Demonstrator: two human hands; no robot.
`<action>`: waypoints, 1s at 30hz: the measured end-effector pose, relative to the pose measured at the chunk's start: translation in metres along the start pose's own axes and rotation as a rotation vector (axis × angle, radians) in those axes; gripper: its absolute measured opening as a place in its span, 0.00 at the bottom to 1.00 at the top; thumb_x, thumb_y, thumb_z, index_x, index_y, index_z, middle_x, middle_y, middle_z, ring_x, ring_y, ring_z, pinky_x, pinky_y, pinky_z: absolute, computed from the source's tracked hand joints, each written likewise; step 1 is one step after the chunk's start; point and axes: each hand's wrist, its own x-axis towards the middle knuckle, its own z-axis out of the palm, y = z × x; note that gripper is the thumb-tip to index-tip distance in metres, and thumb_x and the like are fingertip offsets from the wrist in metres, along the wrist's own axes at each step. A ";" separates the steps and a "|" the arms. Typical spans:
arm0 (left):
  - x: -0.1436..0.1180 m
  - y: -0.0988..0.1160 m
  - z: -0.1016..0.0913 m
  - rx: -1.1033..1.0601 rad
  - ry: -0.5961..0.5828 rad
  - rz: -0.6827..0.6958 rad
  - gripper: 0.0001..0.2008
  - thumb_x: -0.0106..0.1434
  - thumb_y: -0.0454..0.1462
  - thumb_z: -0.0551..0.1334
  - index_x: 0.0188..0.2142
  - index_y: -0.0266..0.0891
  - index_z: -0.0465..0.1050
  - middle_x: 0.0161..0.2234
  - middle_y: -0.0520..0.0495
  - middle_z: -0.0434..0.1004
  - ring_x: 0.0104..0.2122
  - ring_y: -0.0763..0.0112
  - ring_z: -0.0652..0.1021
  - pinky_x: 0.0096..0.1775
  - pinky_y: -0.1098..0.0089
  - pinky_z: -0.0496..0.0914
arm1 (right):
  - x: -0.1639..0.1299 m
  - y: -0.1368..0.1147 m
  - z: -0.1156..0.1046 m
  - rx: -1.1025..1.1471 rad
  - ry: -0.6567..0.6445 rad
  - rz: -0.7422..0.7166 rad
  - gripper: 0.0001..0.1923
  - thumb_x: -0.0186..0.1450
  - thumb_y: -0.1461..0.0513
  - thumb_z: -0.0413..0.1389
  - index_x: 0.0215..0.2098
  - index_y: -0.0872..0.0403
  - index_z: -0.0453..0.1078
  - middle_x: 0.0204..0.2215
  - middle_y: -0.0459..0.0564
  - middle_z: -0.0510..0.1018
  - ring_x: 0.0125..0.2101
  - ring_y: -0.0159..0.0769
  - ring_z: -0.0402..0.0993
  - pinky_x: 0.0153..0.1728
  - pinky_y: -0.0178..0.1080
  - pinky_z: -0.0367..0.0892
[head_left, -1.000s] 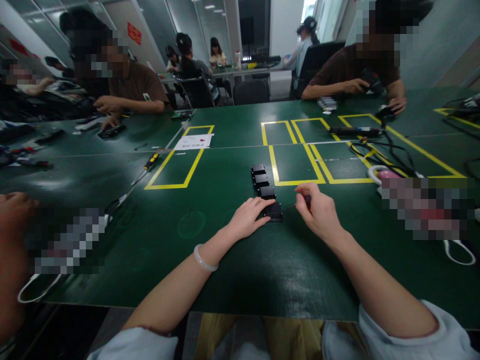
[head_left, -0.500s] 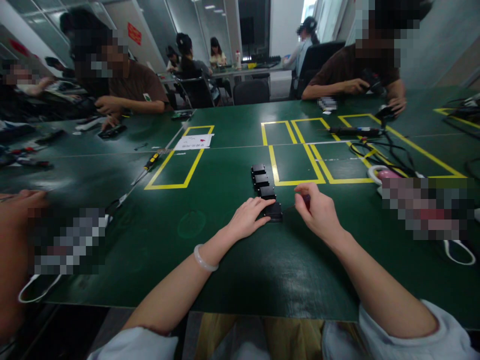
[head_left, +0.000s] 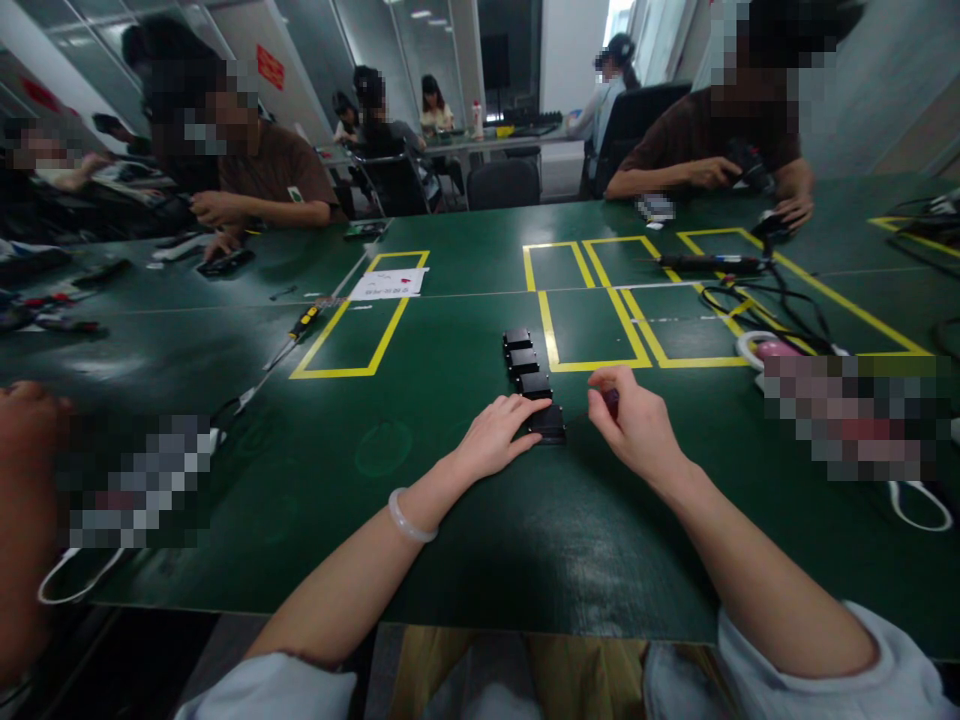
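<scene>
On the green table, a row of small black boxes [head_left: 523, 361] with tiny bright studs at their edges runs away from me. My left hand [head_left: 496, 437] grips the nearest black box [head_left: 550, 424], thumb at its near side and fingers over its far side. Just right of that box, my right hand [head_left: 634, 420] is closed around a small dark reddish handle [head_left: 612, 402], which looks like a screwdriver's. Its thin shaft hardly shows now, and most of the handle is hidden in my fingers.
Yellow tape rectangles [head_left: 649, 361] mark the table ahead. A yellow-and-black screwdriver [head_left: 304, 322] lies left; a black pen-shaped tool [head_left: 712, 263] and cables [head_left: 795, 325] lie right. Blurred-out phones flank me. A co-worker's hand [head_left: 30, 430] is at far left; other people sit opposite.
My hands have hardly moved. The thin shaft between my right hand and the nearest box is less visible now. The co-worker's hand at far left has drawn back leftward.
</scene>
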 end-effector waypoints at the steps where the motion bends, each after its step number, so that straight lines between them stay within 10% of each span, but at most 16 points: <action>1: 0.000 0.000 0.000 0.000 -0.002 0.000 0.24 0.68 0.42 0.56 0.62 0.50 0.54 0.49 0.46 0.67 0.46 0.62 0.69 0.48 0.61 0.66 | 0.000 0.000 0.000 -0.002 -0.003 0.000 0.08 0.67 0.59 0.47 0.42 0.54 0.62 0.26 0.47 0.73 0.24 0.33 0.71 0.27 0.36 0.64; 30: 0.000 0.000 0.000 -0.001 0.006 0.007 0.24 0.68 0.42 0.57 0.62 0.49 0.54 0.50 0.46 0.67 0.46 0.62 0.69 0.48 0.61 0.66 | -0.001 0.000 0.001 -0.050 0.004 -0.050 0.09 0.69 0.58 0.47 0.43 0.55 0.62 0.27 0.47 0.74 0.24 0.34 0.71 0.27 0.35 0.63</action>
